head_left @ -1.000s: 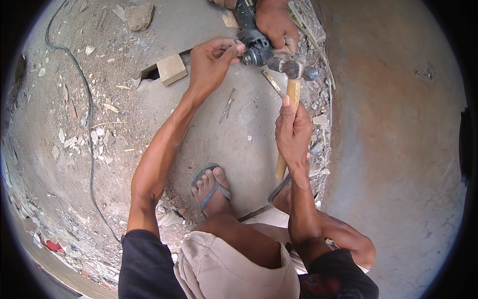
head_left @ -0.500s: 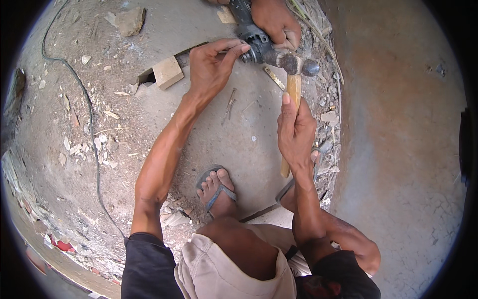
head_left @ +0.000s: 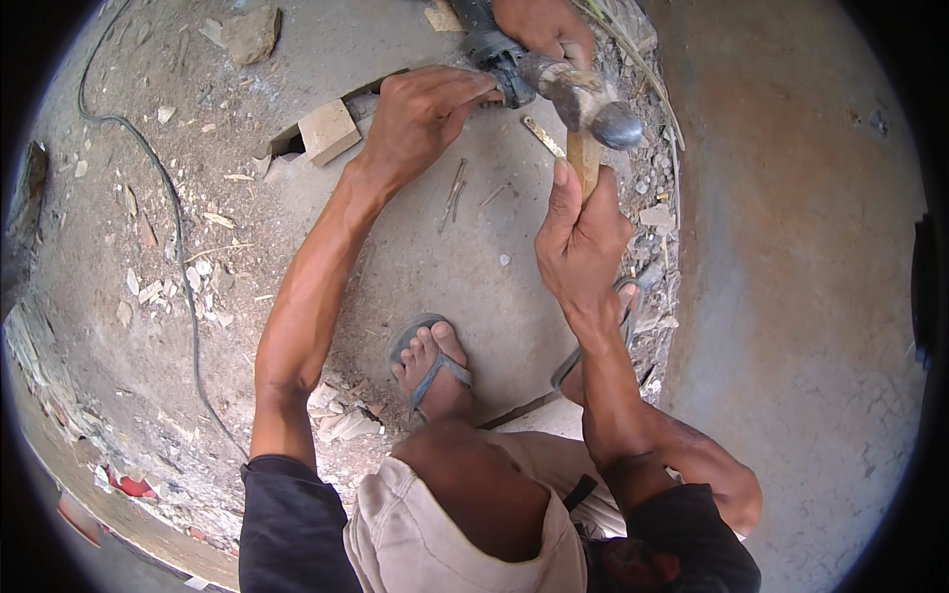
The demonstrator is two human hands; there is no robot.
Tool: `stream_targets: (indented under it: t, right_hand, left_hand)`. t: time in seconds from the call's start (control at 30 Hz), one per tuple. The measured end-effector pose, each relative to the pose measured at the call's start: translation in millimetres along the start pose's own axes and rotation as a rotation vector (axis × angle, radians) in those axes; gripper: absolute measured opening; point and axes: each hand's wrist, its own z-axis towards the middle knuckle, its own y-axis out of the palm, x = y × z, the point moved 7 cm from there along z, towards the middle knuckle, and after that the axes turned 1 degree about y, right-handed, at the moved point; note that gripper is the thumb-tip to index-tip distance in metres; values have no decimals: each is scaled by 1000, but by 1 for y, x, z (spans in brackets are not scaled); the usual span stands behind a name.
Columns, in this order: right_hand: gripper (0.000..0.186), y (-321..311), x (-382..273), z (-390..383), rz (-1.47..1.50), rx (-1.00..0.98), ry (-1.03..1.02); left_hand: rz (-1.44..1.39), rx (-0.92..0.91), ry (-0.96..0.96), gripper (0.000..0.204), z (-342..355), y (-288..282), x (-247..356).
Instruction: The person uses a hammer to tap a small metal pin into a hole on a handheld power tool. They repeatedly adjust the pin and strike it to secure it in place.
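Observation:
My right hand [head_left: 583, 237] grips the wooden handle of a hammer [head_left: 585, 163]. The hammer's metal head is raised close to the camera, overlapping the front of a dark power tool [head_left: 486, 49] that looks like an angle grinder. At that tool's head, my left hand [head_left: 420, 114] has its fingertips pinched together; whatever they hold is hidden behind them. Another person's hand [head_left: 544, 25] is on the tool from the far side. Below the tool lies a narrow pale yellow strip [head_left: 543, 135], and nails [head_left: 455, 193] are scattered on the concrete.
A wooden block [head_left: 328, 131] sits by a slot in the floor, left of my left hand. A dark cable [head_left: 176, 203] winds down the left side. Rubble [head_left: 203, 287] and a stone [head_left: 251, 36] lie about. My sandalled foot [head_left: 435, 366] rests below; smooth floor [head_left: 781, 296] stretches right.
The hammer's head has come up closer to the camera and tilted. My left hand has turned slightly, its back now more upward, still at the tool's head.

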Motion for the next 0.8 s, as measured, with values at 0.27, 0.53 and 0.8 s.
stream_targets:
  t: [0.27, 0.53, 0.8]
  right_hand:
    - [26, 1, -1, -2, -11, 18, -21]
    - [26, 5, 7, -4, -42, -31, 32]
    - [24, 13, 13, -5, -82, -112, 44]
  left_hand:
    - [-14, -10, -28, 21, -1, 1, -1]
    - [60, -15, 38, 25, -5, 1, 1]
    - [94, -31, 43, 23, -3, 1, 4]
